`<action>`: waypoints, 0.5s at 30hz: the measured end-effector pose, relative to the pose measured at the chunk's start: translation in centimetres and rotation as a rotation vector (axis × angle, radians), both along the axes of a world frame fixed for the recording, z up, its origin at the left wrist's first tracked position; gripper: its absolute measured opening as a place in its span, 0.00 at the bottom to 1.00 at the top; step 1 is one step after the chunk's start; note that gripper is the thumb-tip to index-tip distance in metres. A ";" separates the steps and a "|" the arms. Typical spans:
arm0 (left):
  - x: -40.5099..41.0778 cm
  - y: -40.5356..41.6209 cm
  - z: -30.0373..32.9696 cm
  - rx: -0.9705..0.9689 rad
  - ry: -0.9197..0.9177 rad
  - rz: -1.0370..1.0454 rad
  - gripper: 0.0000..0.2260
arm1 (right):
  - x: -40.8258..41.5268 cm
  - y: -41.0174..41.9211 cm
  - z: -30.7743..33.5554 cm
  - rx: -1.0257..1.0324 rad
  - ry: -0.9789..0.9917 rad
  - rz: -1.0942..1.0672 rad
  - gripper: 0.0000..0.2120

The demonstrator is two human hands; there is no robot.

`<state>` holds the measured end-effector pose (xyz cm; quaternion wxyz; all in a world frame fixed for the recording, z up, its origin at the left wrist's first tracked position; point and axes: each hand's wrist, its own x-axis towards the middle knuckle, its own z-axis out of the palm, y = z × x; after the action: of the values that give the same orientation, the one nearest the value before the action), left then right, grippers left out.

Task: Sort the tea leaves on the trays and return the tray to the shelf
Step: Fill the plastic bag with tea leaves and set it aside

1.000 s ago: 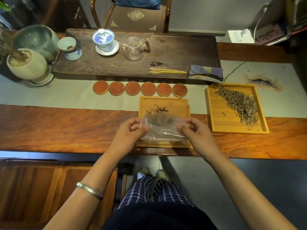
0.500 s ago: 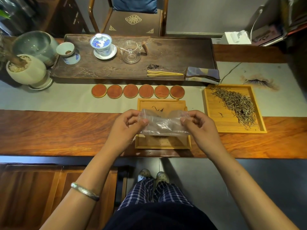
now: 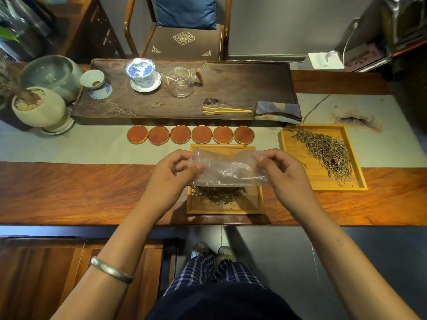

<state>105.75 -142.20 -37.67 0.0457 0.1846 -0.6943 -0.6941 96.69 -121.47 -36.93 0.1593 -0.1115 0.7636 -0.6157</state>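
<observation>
Two hands stretched one clear plastic bag above near bamboo tray.
Left hand [image 3: 172,175] and right hand [image 3: 280,173] pinched plastic bag [image 3: 227,168] ends, presumably emptying it; tea leaves [image 3: 218,194] lay heaped on bamboo tray [image 3: 225,207] beneath.

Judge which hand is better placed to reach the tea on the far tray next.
Right. The right hand is beside the far tray, whose tea lies just past it. The left hand would have to cross the bag both hands hold.
</observation>
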 end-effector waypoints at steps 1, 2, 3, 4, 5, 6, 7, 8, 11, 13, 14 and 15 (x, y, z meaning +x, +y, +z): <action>0.0 0.0 0.1 0.005 0.005 -0.001 0.04 | 0.0 0.0 0.2 -0.006 0.003 0.000 0.06; -0.1 0.0 0.2 0.014 0.012 -0.002 0.04 | -0.1 0.0 0.3 -0.013 0.005 -0.001 0.05; -0.1 0.0 0.3 0.021 0.019 -0.001 0.04 | -0.1 0.1 0.5 -0.021 0.008 -0.001 0.05; -0.1 0.0 0.4 0.023 0.028 -0.002 0.05 | -0.2 0.1 0.6 -0.026 0.016 0.001 0.06; -0.1 0.0 0.5 0.024 0.037 -0.005 0.05 | -0.2 0.2 0.7 -0.028 0.026 0.005 0.06; -0.1 -0.1 0.6 0.020 0.044 -0.009 0.05 | -0.3 0.2 0.8 -0.028 0.034 0.009 0.06; -0.1 -0.1 0.6 0.012 0.050 -0.014 0.06 | -0.2 0.2 0.9 -0.029 0.037 0.013 0.06; 0.0 -0.2 0.6 0.004 0.054 -0.018 0.07 | -0.2 0.3 0.9 -0.032 0.038 0.017 0.06; 0.4 -0.4 0.3 0.015 0.058 -0.019 0.10 | 0.2 0.5 0.5 -0.046 0.024 0.044 0.06; 0.9 -0.6 -0.3 0.022 0.048 -0.036 0.12 | 0.6 0.8 -0.1 -0.029 0.026 0.069 0.07; 1.3 -0.7 -0.9 0.020 0.035 -0.046 0.13 | 0.8 0.9 -0.6 -0.013 0.028 0.079 0.07; 1.6 -0.7 -1.6 0.020 0.012 -0.051 0.14 | 1.1 1.1 -1.2 0.002 0.025 0.090 0.07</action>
<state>107.36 -142.92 -39.27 0.0303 0.1630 -0.6915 -0.7031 97.78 -120.40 -38.16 0.1773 -0.1535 0.7605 -0.6055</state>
